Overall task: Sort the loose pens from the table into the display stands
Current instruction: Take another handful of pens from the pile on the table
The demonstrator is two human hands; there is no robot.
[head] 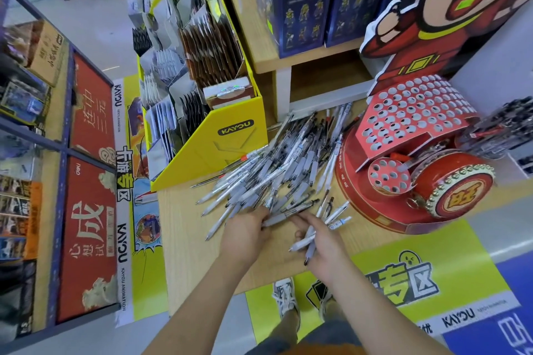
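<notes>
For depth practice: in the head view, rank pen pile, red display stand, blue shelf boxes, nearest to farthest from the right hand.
1. pen pile, just ahead of the right hand
2. red display stand, right side
3. blue shelf boxes, far back

Okay so the pens (pixel 288 158) are lying in one big messy heap on the wooden table (pixel 184 228). They're mostly grey and white click ones, a couple with red tips, pointing every which way. A few are sitting gripped in the right hand (pixel 323 242) just off the heap's near edge. The red stand (pixel 412 112) is standing right beside the heap, showing a sloped top dotted with round holes.
</notes>
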